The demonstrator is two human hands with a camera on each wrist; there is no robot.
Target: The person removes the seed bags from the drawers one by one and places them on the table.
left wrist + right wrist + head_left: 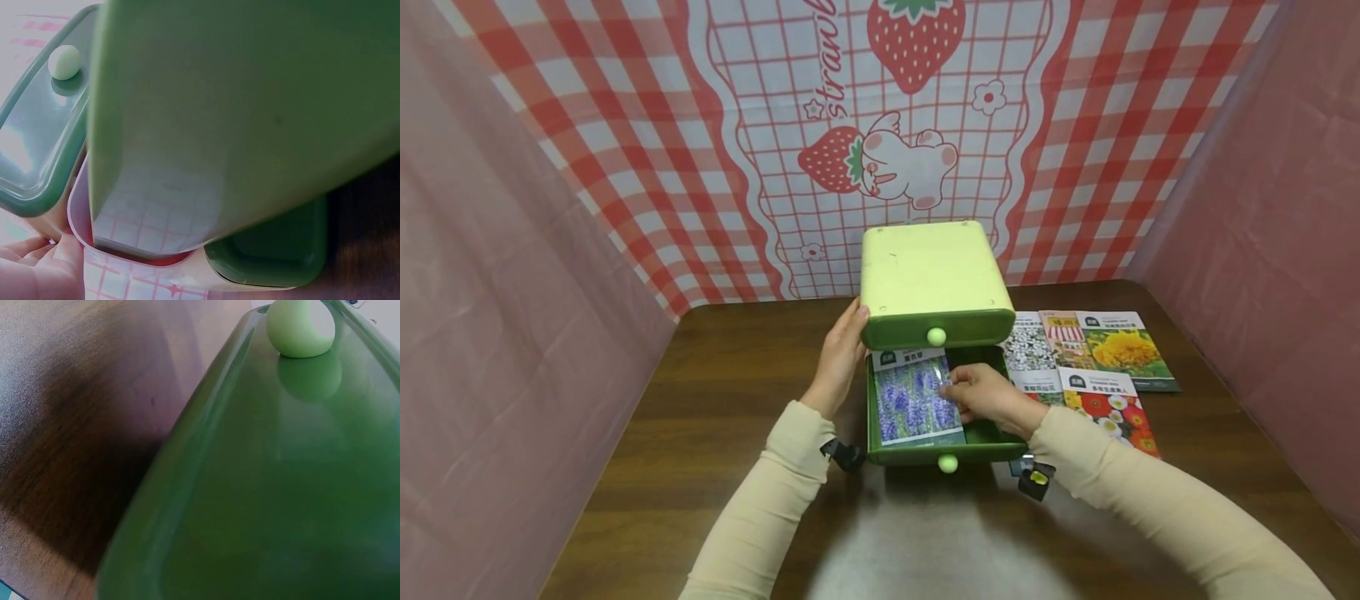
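A small cabinet [934, 267] with a pale yellow-green top stands on the table, its green middle drawer [910, 454] pulled out. In that drawer lies a seed packet [913, 400] with purple lavender-like flowers on it. My right hand [996, 400] pinches the packet's right edge between thumb and fingers, inside the drawer. My left hand [838, 354] rests against the cabinet's left side, near the front corner of the upper drawer [895, 331]. The left wrist view shows its fingertips [65, 253] at the cabinet wall. In the right wrist view the drawer front [281, 487] and its round knob [300, 328] hide the right hand.
Several flower seed packets lie to the cabinet's right, among them one with red and white flowers [1101, 408] and one with a yellow flower [1123, 350]. The wooden table [722, 400] has a checked strawberry cloth [880, 100] behind it and pink curtains at both sides.
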